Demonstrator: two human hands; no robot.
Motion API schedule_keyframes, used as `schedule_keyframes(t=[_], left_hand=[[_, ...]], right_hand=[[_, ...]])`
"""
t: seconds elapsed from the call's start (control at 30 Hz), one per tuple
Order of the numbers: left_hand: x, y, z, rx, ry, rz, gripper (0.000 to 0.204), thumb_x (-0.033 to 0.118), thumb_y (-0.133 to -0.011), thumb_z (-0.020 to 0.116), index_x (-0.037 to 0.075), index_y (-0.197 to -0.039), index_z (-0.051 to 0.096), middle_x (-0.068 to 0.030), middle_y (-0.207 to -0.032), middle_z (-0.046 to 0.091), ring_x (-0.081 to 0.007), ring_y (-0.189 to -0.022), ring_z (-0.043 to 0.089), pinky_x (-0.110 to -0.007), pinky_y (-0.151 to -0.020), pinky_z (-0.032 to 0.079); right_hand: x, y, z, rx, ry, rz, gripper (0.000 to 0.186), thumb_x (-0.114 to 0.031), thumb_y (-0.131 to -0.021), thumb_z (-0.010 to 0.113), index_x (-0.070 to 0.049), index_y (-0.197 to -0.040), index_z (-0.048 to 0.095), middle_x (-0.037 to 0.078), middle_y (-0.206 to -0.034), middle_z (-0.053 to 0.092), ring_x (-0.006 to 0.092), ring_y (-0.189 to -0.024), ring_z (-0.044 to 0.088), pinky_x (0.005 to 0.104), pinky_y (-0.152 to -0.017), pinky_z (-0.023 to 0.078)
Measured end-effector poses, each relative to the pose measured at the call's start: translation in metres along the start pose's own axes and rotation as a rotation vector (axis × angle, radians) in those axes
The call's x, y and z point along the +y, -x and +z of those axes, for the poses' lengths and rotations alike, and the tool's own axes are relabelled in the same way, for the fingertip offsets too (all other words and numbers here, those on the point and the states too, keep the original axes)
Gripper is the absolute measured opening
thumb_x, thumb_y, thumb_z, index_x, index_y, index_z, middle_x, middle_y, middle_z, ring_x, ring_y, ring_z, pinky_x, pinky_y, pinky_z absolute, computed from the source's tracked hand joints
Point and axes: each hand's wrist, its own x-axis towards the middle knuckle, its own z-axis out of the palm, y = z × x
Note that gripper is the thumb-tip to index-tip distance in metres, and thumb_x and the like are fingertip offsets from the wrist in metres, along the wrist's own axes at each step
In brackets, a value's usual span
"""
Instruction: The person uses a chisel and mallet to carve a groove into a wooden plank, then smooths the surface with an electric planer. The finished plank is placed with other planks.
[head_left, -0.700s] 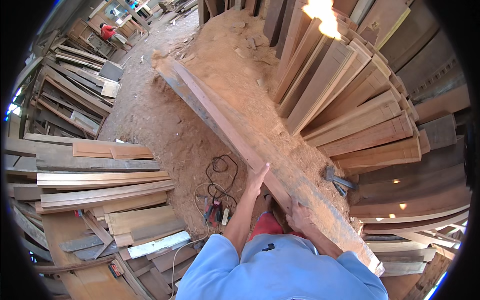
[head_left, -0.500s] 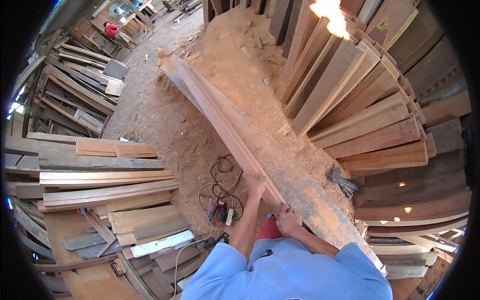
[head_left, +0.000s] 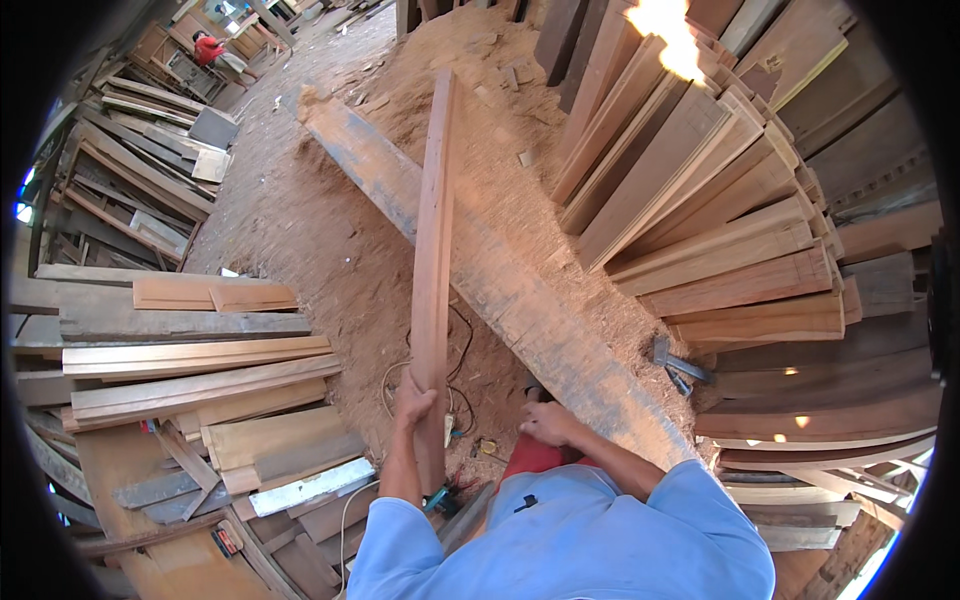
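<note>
My left hand (head_left: 416, 400) grips a long reddish-brown plank (head_left: 434, 250) near its lower end; the plank runs away from me across a wide, worn diagonal board (head_left: 530, 320) coated in sawdust. My right hand (head_left: 542, 420) is clear of the plank, over the red shorts beside the board's edge, with fingers loosely bent and apart and nothing visible in them. Cables (head_left: 458, 355) lie on the ground behind the plank, and part of a green tool (head_left: 438, 500) shows below my left hand, mostly hidden.
Timber stacks lie at the left (head_left: 190, 385) and far left (head_left: 145, 170). Boards lean in a fanned row at the right (head_left: 690, 180). A dark metal tool (head_left: 675, 365) lies in shavings (head_left: 490, 110). A person in red (head_left: 215, 55) is in the background.
The plank has swung leftward off the diagonal board's line to point almost straight ahead. My left hand moved left and down with it, and my right hand let go of it.
</note>
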Motion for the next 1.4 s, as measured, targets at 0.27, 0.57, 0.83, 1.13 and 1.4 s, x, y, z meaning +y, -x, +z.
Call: schedule_keyframes(t=[0.27,0.57,0.83,1.13,1.4], left_hand=[[0.000,-0.035,-0.033,-0.034,-0.214,-0.179,0.072,0.021,-0.064,0.074,-0.001,-0.129,0.054,-0.0299,-0.113,0.070,-0.0461,-0.112,0.066,-0.048,-0.096,0.053],[-0.047,-0.100,-0.051,-0.011,-0.316,-0.284,0.071,0.016,-0.068,0.076,-0.001,-0.133,0.054,-0.0301,-0.118,0.068,-0.0438,-0.115,0.066,-0.047,-0.097,0.052],[0.158,-0.216,-0.032,0.114,-0.018,0.328,0.074,0.026,-0.077,0.083,0.001,-0.138,0.048,-0.0295,-0.118,0.064,-0.0464,-0.110,0.064,-0.050,-0.096,0.051],[0.273,-0.248,0.014,0.042,-0.277,0.403,0.065,0.045,-0.079,0.084,0.007,-0.125,0.057,-0.0208,-0.111,0.067,-0.0436,-0.104,0.063,-0.054,-0.088,0.050],[0.257,-0.249,0.007,0.069,-0.252,0.502,0.060,0.048,-0.079,0.083,0.008,-0.117,0.059,-0.0185,-0.102,0.064,-0.0431,-0.100,0.062,-0.054,-0.083,0.050]], right_hand=[[0.119,0.037,-0.097,0.331,-0.032,0.463,0.050,-0.032,-0.091,0.061,0.000,-0.129,0.064,0.028,-0.127,0.065,0.0429,-0.121,0.062,0.0463,-0.104,0.049],[0.140,0.034,-0.140,0.713,-0.061,0.517,0.037,-0.028,-0.089,0.058,0.000,-0.110,0.070,0.032,-0.105,0.069,0.0465,-0.105,0.067,0.0492,-0.092,0.053],[0.101,0.008,-0.224,0.762,-0.024,0.494,0.037,-0.028,-0.093,0.057,0.002,-0.114,0.065,0.032,-0.104,0.069,0.0507,-0.105,0.064,0.0522,-0.093,0.052],[-0.051,0.025,-0.376,1.035,0.281,0.272,0.057,-0.017,-0.097,0.061,-0.001,-0.148,0.044,0.027,-0.144,0.052,0.0456,-0.134,0.048,0.0494,-0.114,0.039],[-0.099,-0.004,-0.415,0.971,0.455,0.218,0.062,-0.020,-0.095,0.064,-0.005,-0.151,0.042,0.023,-0.157,0.036,0.0418,-0.141,0.040,0.0505,-0.121,0.033]])
